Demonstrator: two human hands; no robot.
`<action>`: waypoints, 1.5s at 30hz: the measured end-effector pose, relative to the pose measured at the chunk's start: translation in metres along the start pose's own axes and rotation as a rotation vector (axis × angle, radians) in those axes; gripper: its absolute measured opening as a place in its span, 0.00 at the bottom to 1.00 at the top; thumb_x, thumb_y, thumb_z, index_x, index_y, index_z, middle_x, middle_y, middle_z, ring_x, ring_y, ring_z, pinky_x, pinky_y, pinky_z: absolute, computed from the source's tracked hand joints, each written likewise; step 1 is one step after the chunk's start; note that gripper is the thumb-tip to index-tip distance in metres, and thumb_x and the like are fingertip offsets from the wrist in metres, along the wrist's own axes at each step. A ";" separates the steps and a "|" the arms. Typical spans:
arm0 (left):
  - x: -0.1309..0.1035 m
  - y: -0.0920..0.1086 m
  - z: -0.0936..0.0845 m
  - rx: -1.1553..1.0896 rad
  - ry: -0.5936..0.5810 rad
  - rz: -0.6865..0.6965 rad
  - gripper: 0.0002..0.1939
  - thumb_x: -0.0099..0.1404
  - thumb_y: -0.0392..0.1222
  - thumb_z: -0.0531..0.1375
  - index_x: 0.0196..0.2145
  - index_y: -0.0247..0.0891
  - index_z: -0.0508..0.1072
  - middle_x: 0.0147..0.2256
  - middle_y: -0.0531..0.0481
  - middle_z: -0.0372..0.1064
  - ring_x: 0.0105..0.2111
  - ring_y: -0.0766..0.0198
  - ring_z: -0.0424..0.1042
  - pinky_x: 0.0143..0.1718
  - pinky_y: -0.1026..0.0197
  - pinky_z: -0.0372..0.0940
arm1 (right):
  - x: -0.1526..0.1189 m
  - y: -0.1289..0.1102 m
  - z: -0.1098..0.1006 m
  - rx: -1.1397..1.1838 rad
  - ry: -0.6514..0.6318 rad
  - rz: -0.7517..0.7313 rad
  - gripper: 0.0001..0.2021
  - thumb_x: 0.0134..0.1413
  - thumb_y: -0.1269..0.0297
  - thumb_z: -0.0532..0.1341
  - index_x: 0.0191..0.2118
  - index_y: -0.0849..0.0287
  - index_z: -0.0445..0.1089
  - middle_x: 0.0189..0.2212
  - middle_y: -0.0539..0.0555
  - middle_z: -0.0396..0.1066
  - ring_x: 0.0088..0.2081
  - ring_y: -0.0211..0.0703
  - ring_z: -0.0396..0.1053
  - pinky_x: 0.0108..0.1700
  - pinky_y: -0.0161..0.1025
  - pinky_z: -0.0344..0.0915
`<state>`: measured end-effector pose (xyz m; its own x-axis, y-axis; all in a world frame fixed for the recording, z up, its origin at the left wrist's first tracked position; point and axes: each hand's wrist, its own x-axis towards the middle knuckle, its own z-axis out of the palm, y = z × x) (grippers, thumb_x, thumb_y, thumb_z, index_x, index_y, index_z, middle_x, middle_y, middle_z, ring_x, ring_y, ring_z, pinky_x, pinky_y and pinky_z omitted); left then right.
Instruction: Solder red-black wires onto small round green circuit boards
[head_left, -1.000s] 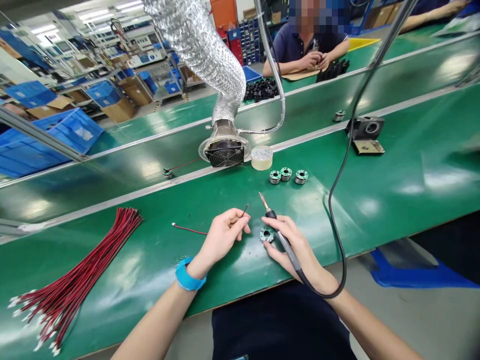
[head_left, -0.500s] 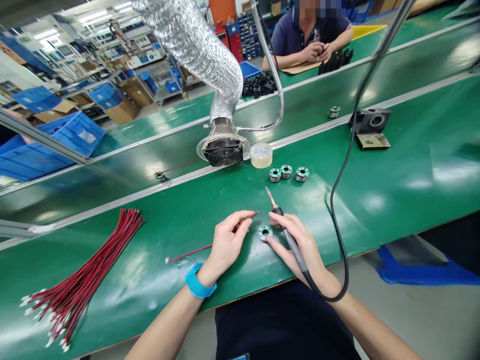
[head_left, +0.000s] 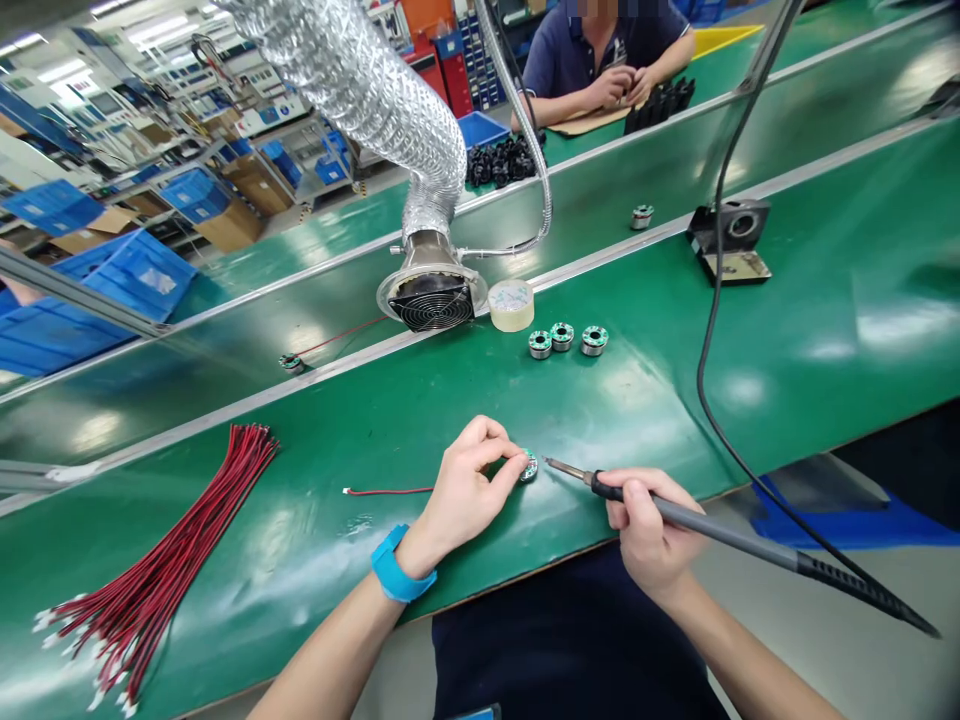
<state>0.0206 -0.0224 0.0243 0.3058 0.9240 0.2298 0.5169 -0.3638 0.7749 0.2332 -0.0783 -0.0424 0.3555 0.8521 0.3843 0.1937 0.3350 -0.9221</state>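
Our right hand point(head_left: 654, 540) grips the iron point(head_left: 739, 535) well forward, likely for control; left hand point(head_left: 474, 485) pinches the wire point(head_left: 394, 491) at the ring point(head_left: 529, 467), seemingly steadying both.

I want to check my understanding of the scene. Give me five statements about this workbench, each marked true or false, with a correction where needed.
1. A single red wire runs to the left hand. True.
2. Both wrists are bare. False: a blue wristband is on the left wrist.
3. A bundle of red and black wires lies left of both hands. True.
4. No hand holds a tool. False: the right hand holds a soldering iron.
5. A tape roll stands near a fan grille. True.
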 end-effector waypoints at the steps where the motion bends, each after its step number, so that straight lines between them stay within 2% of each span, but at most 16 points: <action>1: 0.000 0.000 0.001 -0.004 -0.003 -0.010 0.07 0.72 0.40 0.64 0.34 0.42 0.80 0.37 0.48 0.69 0.36 0.62 0.71 0.35 0.59 0.66 | 0.000 0.000 0.000 -0.014 -0.006 0.007 0.13 0.69 0.59 0.58 0.38 0.58 0.79 0.16 0.46 0.65 0.19 0.40 0.67 0.25 0.39 0.67; 8: 0.001 -0.001 0.005 -0.028 -0.005 -0.049 0.08 0.70 0.39 0.64 0.31 0.40 0.77 0.39 0.48 0.70 0.35 0.63 0.70 0.34 0.60 0.64 | 0.004 -0.006 0.000 -0.079 -0.068 -0.003 0.15 0.69 0.58 0.58 0.35 0.56 0.79 0.22 0.50 0.73 0.23 0.43 0.73 0.27 0.40 0.72; 14: 0.002 0.001 0.008 -0.011 0.001 -0.033 0.07 0.70 0.36 0.64 0.32 0.39 0.76 0.38 0.50 0.70 0.36 0.64 0.70 0.37 0.61 0.64 | 0.011 -0.015 0.002 -0.066 -0.101 -0.117 0.13 0.69 0.65 0.58 0.36 0.55 0.80 0.22 0.48 0.74 0.20 0.38 0.71 0.25 0.36 0.68; 20: 0.000 0.001 0.009 0.000 0.012 -0.026 0.07 0.69 0.35 0.65 0.32 0.39 0.75 0.37 0.50 0.71 0.35 0.65 0.70 0.38 0.62 0.64 | 0.012 -0.016 0.002 -0.071 -0.119 -0.149 0.11 0.69 0.67 0.59 0.37 0.53 0.79 0.24 0.46 0.75 0.19 0.34 0.69 0.24 0.35 0.65; 28: 0.000 0.000 0.009 0.015 0.013 -0.014 0.07 0.69 0.35 0.64 0.31 0.38 0.74 0.37 0.50 0.71 0.35 0.65 0.70 0.38 0.62 0.65 | 0.004 -0.006 0.000 -0.022 -0.061 -0.054 0.11 0.70 0.65 0.59 0.39 0.54 0.80 0.28 0.50 0.78 0.26 0.41 0.76 0.24 0.36 0.66; 37: 0.001 -0.001 0.009 0.037 0.017 0.013 0.08 0.69 0.34 0.64 0.31 0.39 0.74 0.37 0.50 0.71 0.37 0.64 0.72 0.40 0.61 0.66 | 0.010 -0.012 0.002 -0.032 -0.131 -0.059 0.11 0.70 0.67 0.59 0.41 0.52 0.80 0.31 0.48 0.80 0.24 0.36 0.74 0.26 0.35 0.67; 45: -0.001 0.001 0.013 0.115 0.051 0.087 0.06 0.68 0.31 0.63 0.33 0.39 0.72 0.37 0.50 0.71 0.37 0.64 0.72 0.39 0.61 0.67 | 0.010 -0.011 0.004 0.011 -0.132 -0.006 0.10 0.70 0.65 0.59 0.41 0.53 0.80 0.22 0.46 0.73 0.21 0.36 0.70 0.24 0.34 0.65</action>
<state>0.0313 -0.0252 0.0175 0.3135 0.8923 0.3249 0.5791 -0.4508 0.6793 0.2313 -0.0723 -0.0287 0.2310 0.8952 0.3812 0.1854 0.3441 -0.9204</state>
